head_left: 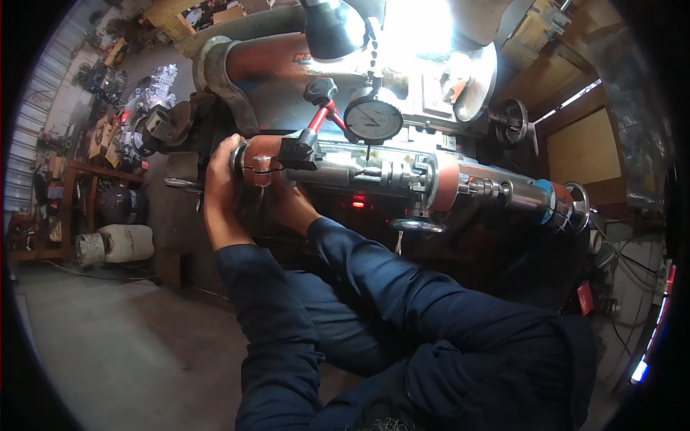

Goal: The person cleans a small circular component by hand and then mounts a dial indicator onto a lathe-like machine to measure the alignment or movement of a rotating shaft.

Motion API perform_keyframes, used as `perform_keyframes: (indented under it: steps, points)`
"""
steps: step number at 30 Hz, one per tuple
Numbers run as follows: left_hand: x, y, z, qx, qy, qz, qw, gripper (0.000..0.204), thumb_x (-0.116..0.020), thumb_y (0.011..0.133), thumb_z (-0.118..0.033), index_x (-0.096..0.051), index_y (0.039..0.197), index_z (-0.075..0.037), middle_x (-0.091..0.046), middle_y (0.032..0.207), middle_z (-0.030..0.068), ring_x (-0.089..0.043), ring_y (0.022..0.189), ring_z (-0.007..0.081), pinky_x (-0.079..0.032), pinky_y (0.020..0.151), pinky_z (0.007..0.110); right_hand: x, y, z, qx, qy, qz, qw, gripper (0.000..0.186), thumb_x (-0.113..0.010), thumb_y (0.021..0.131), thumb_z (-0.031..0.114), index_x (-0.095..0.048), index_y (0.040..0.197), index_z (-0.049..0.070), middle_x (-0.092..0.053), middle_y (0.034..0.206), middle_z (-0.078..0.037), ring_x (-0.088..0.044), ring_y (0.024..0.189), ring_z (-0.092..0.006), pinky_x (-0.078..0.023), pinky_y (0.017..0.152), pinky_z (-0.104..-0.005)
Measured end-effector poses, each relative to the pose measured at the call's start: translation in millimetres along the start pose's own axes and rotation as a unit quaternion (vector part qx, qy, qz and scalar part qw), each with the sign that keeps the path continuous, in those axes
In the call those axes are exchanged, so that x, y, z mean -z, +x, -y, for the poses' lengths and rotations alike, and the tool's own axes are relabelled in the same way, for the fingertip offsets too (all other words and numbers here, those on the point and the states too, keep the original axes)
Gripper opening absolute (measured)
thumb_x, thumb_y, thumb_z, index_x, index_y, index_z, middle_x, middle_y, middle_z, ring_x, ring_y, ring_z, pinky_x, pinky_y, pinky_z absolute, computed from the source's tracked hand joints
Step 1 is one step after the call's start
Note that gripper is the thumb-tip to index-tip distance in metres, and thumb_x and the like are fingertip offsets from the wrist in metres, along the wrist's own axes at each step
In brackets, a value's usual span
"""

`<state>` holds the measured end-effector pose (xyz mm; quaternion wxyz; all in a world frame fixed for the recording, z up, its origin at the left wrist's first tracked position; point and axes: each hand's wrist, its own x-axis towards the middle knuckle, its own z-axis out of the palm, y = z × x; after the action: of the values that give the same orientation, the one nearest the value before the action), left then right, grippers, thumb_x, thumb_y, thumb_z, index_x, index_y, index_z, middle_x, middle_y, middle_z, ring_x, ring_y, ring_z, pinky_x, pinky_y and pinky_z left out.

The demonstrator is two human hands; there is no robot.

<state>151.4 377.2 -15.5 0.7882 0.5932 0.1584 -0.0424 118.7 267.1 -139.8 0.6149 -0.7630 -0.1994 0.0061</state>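
Observation:
My left hand [223,183] curls around the dark round end piece [240,161] at the left end of a machine spindle, beside an orange clamp collar [261,161]. Below that collar, my right hand [293,210] reaches under the machine; its fingers are hidden. A bright metal shaft [327,177] runs rightward from the collar toward an orange round housing [442,182]. Over the shaft hangs a dial indicator [373,119], its thin stem pointing down at it. A red jointed arm [318,118] with a black knob holds the indicator and is fixed to a black block [298,152].
A work lamp [334,30] shines from above. Metal handwheels stand at the front [419,225], the right end [577,206] and the back right [512,121]. A white gas cylinder [123,243] lies on the floor at left, near a cluttered rack [70,208].

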Motion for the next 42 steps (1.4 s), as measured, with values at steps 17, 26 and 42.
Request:
perform_keyframes:
  steps: [17, 26, 42]
  points:
    - [13.6, 5.1, 6.9, -0.03, -0.038, 0.032, 0.998, 0.025, -0.055, 0.091, -0.029, -0.063, 0.09, -0.005, -0.065, 0.081, 0.0063, -0.064, 0.07, 0.0159, -0.051, 0.062, 0.029, -32.7, -2.6, -54.0, 0.118, -0.292, 0.044, 0.948, 0.023, -0.045, 0.096, 0.007, -0.058, 0.113, -0.001, -0.064, 0.105, -0.021, -0.062, 0.102, -0.0331, -0.049, 0.084, -0.0406]
    - [-4.1, 0.8, 2.0, -0.025, -0.038, 0.04, 0.998, 0.029, -0.052, 0.092, -0.031, -0.061, 0.09, -0.004, -0.065, 0.077, 0.0081, -0.064, 0.065, 0.0188, -0.052, 0.057, 0.03, -53.5, 1.4, -84.4, -0.006, 0.243, -0.101, 0.965, 0.02, -0.053, 0.095, 0.008, -0.061, 0.111, 0.002, -0.067, 0.104, -0.009, -0.063, 0.098, -0.0179, -0.05, 0.084, -0.0328]
    - [-8.5, 10.5, 8.3, 0.007, -0.052, 0.049, 0.997, 0.028, -0.055, 0.086, -0.027, -0.066, 0.094, -0.003, -0.068, 0.084, 0.0087, -0.065, 0.069, 0.0207, -0.053, 0.059, 0.031, 4.1, -0.5, 8.3, -0.05, 0.102, -0.013, 0.993, 0.03, -0.034, 0.103, 0.018, -0.053, 0.121, 0.004, -0.066, 0.099, -0.023, -0.064, 0.098, -0.0382, -0.048, 0.079, -0.0453]
